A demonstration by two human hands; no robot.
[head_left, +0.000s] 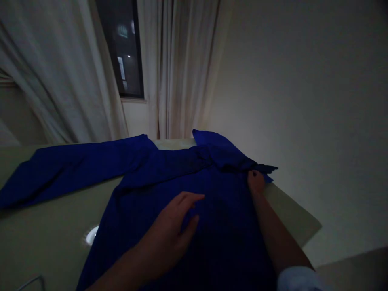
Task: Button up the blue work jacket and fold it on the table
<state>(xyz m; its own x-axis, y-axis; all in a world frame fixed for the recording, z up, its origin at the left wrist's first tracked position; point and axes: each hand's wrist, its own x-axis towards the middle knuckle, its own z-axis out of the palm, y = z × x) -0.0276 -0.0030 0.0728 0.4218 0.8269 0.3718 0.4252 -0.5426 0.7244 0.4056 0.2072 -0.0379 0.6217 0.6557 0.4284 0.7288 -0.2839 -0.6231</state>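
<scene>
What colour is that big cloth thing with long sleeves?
The long-sleeved cloth garment is dark blue, seen best in the head view.

Dim light. Far left and centre: long pale fabric curtains (60,72) flanking a narrow dark-framed glass window (127,48). Right: plain pale wall (297,97). Near: flat pale-green counter (45,242).

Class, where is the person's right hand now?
In the head view, the right hand is right of centre and the left hand, gripping the right edge of the blue garment.
</scene>
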